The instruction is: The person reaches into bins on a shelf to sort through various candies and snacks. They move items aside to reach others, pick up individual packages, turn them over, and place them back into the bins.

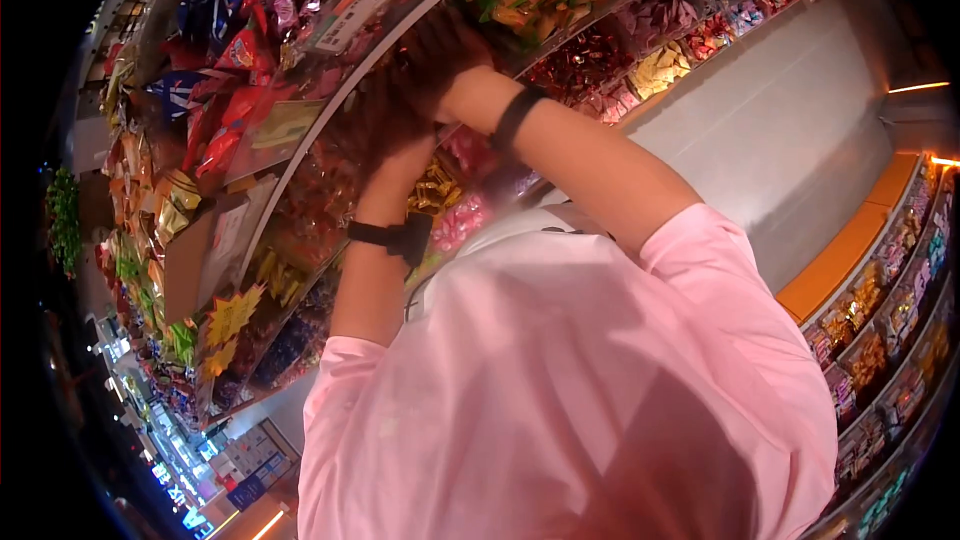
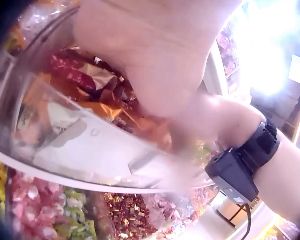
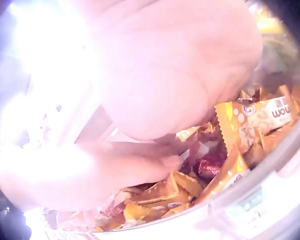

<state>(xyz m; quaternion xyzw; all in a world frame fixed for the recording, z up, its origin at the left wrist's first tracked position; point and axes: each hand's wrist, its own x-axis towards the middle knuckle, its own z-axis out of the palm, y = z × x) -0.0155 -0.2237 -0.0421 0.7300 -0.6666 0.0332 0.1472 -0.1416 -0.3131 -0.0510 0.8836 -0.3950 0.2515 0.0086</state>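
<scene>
Both of my hands reach into a curved, clear-walled bin [image 2: 85,135] of wrapped candies. My left hand [image 1: 388,130] is on the left side in the head view, dark and blurred. In the right wrist view its fingertips dip among orange-yellow candy packets [image 3: 255,122], beside a dark red wrapped candy [image 3: 210,167]. My right hand [image 1: 445,55] lies just beyond it, its palm large over the same packets in the right wrist view. Red-and-gold wrapped candies [image 2: 85,72] lie under the left palm. The fingers of both hands are mostly hidden, and I cannot tell what they hold.
A price label [image 1: 365,2] stands on the upper tier at the left, near red and blue wrapped candies [image 1: 245,45]. Lower tiers hold more candy, including gold pieces [image 1: 660,70]. An orange-edged shelf [image 1: 850,250] curves along the right side.
</scene>
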